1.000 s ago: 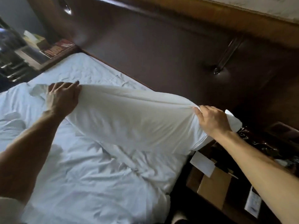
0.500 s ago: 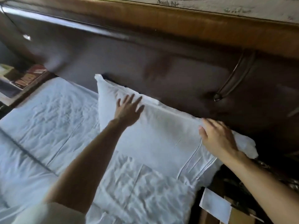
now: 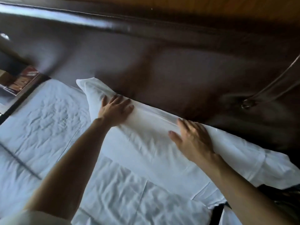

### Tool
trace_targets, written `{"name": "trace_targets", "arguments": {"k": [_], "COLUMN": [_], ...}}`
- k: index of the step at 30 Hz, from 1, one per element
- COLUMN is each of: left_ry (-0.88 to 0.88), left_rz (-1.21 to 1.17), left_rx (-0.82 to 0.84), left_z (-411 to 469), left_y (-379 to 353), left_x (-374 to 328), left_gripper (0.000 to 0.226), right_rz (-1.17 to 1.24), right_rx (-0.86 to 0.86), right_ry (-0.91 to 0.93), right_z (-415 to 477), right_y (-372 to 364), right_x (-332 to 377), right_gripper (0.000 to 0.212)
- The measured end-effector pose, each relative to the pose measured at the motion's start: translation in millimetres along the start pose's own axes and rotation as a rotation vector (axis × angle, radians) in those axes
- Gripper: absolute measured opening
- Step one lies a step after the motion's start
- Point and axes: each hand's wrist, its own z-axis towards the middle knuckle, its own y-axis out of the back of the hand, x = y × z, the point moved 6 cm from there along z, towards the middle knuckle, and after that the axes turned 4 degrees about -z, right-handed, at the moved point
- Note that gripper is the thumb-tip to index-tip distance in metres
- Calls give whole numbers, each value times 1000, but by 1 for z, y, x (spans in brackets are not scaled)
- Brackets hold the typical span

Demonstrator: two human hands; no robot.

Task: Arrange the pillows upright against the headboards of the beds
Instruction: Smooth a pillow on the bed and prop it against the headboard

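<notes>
Both hands lie flat on the pillow [image 3: 146,143] with fingers straight and gripping nothing. The left hand [image 3: 116,109] is spread near the pillow's left end. The right hand [image 3: 193,140], smeared by motion, is at the middle of its top edge. The pillow leans along the head edge of the bed [image 3: 48,119], its back against the dark headboard [image 3: 178,70]. Its right end overhangs the bed's right corner and is partly cut off. A blurred booklet [image 3: 24,80] lies far left.

wall: wood panel [image 3: 227,7] | left: nightstand [image 3: 24,96], magazine [image 3: 24,80] on top
</notes>
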Motion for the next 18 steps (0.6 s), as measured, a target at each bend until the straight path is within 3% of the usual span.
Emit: {"name": "trace_targets", "arguments": {"k": [5, 9, 12, 15, 18], "left_ry": [129, 264, 272, 183, -159], "left_rz": [137, 139, 91, -85, -148], "left_rx": [120, 64, -39, -94, -7], "left_z": [28, 40, 27, -9, -74], "left_y": [8, 17, 14, 3, -21], "left_x": [73, 91, 51, -32, -154], "left_gripper": [66, 68, 72, 76, 68], "right_rz": [-129, -193, -219, -192, -94], "right_rx": [-70, -20, -75, -216, -273], "right_ry": [-88, -171, -214, -209, -102], "right_z": [-57, -87, -94, -94, -93], "right_y": [17, 27, 35, 44, 40], "right_x": [-59, -91, -99, -80, -48], "right_gripper": [48, 55, 56, 52, 52]}}
